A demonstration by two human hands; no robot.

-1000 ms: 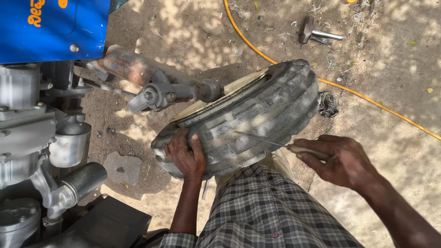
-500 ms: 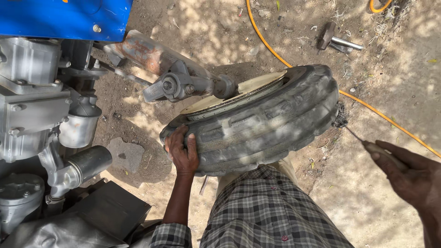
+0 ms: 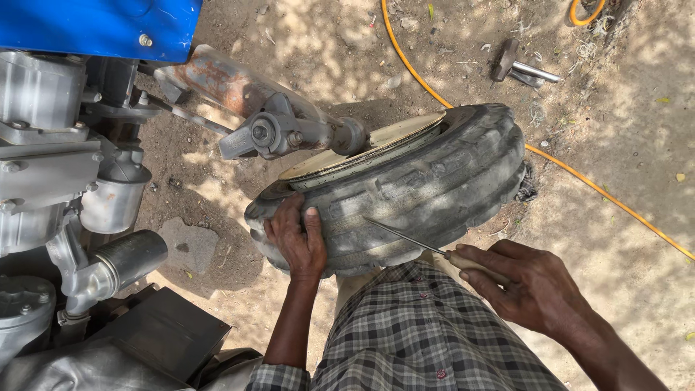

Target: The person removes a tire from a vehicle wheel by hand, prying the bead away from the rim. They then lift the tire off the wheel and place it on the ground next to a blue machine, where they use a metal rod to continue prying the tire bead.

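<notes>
Two hands on task: left hand (image 3: 298, 242) spread flat on tyre (image 3: 420, 192), right hand (image 3: 532, 286) pinching thin probe (image 3: 405, 237). Tip could skid off the tread toward those fingers.

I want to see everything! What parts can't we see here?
Head view only:
- Tool tip: too thin to tell against the tyre.
- Tool handle: hidden inside the right hand.
- Tyre underside: behind the left hand and shirt.
- Engine: cut off by the left edge.

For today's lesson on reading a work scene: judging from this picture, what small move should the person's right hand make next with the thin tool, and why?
Probably press the thin tool into the tyre tread: the right hand holds its tip at a groove, while the left hand braces the tyre.
</notes>
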